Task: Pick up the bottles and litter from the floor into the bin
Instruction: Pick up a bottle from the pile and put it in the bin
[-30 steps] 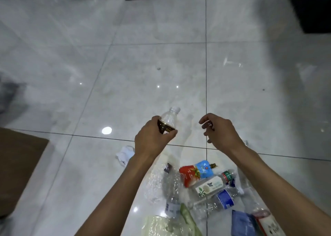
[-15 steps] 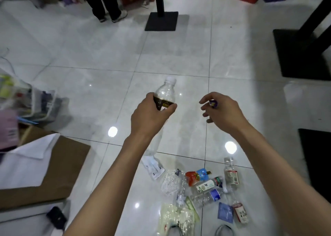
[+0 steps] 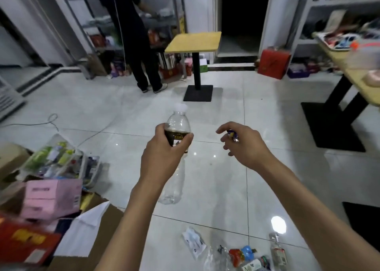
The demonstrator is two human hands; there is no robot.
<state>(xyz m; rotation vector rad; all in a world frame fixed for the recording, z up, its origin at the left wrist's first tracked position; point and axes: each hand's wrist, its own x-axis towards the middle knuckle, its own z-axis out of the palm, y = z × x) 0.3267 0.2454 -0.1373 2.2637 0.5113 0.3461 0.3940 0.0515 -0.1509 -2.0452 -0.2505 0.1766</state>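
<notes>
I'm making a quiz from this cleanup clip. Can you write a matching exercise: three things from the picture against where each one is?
Things:
1. clear bottle
2. small wrapper
3. red and blue pouch

Places:
A. lying on the floor
B. gripped in the left hand
C. pinched in the right hand

Pairs: 1-B, 2-C, 3-A

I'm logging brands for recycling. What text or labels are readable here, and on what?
None can be read.
Bottle in left hand: dark label, print blurred.
Wrapper in right hand: too small.
Pink box: blurred.
Red box: yellow characters, smeared.
Floor litter: labels too small.
</notes>
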